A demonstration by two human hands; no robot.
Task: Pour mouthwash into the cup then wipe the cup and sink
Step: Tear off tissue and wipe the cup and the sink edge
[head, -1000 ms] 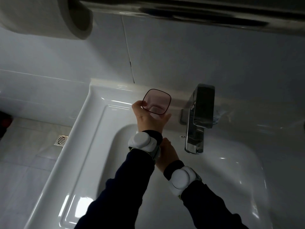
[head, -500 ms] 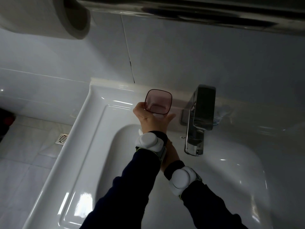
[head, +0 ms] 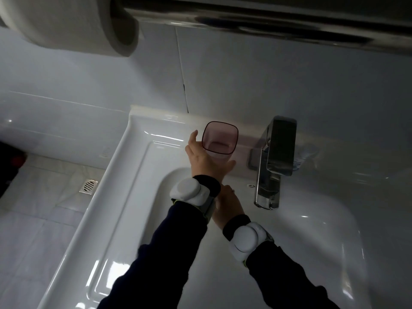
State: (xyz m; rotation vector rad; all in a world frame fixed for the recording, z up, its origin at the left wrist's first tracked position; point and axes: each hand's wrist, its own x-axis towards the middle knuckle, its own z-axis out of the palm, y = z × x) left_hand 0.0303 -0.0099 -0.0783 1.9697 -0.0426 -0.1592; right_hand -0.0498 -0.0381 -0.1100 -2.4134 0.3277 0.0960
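A translucent pinkish square cup (head: pixel 219 141) stands upright on the back ledge of the white sink (head: pixel 124 175), just left of the chrome faucet (head: pixel 276 157). My left hand (head: pixel 205 161) is at the cup's near side with fingers and thumb spread and no longer wrapped around it. My right hand (head: pixel 227 208) is lower, over the basin, partly hidden under my left wrist. Its fingers are out of sight, so I cannot tell whether it holds anything. No mouthwash bottle is in view.
A large paper roll (head: pixel 66 23) hangs at the top left, and a shiny metal bar (head: pixel 289 21) runs along the top. Tiled wall rises behind the sink. A floor drain (head: pixel 88 186) lies in the tiled floor to the left.
My left hand carried the cup a little right and back onto the ledge, then opened its fingers off it. My right hand stayed under the left wrist.
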